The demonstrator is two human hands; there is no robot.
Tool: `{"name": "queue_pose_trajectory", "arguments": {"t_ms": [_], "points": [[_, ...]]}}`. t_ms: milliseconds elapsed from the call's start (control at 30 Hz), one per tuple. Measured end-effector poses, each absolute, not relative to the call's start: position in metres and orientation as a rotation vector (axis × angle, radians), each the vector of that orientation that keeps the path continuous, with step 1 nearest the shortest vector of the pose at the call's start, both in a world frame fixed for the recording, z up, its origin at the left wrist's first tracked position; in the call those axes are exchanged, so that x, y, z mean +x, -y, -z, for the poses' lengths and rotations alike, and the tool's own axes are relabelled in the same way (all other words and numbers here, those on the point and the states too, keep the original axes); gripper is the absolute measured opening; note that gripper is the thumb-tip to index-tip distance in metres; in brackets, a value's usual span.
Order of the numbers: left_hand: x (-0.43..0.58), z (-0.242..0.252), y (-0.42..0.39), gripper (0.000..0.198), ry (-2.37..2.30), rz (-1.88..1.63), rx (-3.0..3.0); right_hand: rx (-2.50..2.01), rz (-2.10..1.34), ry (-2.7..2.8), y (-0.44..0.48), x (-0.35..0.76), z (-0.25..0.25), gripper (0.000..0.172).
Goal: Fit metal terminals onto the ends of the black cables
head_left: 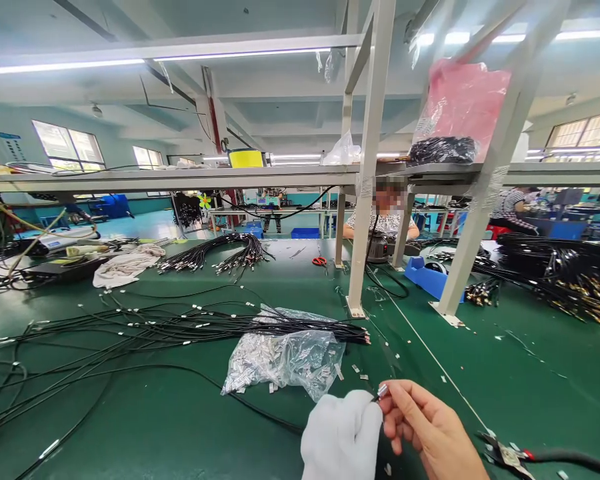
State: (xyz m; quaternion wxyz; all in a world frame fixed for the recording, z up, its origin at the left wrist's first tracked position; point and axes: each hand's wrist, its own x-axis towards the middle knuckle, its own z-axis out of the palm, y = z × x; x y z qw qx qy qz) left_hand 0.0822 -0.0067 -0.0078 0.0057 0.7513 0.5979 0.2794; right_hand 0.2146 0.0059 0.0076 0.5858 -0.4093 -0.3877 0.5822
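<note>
My left hand [341, 437], in a white glove, is closed around a black cable [275, 419] near its end. Bare and pinching, my right hand [427, 423] has thumb and forefinger on a small silver metal piece [383, 390] at that cable end. The two hands touch or nearly touch at the lower middle of the view. Just beyond them lies a clear plastic bag [305, 363] with many small silver pieces. A bundle of black cables [280, 325] runs over the bag. Pliers [510, 457] with a dark handle rest to the right of my right hand.
Shelf posts [370, 167] stand on the green table [190, 433]. Farther back are orange-handled scissors [319, 261], a blue tape dispenser [427, 279], a white cloth [127, 265] and more cable bundles [555, 267]. A person [380, 220] sits across the table.
</note>
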Motion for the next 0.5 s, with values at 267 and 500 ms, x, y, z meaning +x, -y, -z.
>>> {"name": "queue_pose_trajectory", "arguments": {"t_ms": [267, 500], "points": [[0.079, -0.013, 0.008, 0.037, -1.672, -0.777, 1.825, -1.01, -1.532, 1.034, -0.013, 0.225, -0.004, 0.054], [0.079, -0.036, 0.015, 0.052, -1.691, -0.69, 1.674, -1.049, -1.353, 1.128, -0.009, 0.229, -0.011, 0.052]]}}
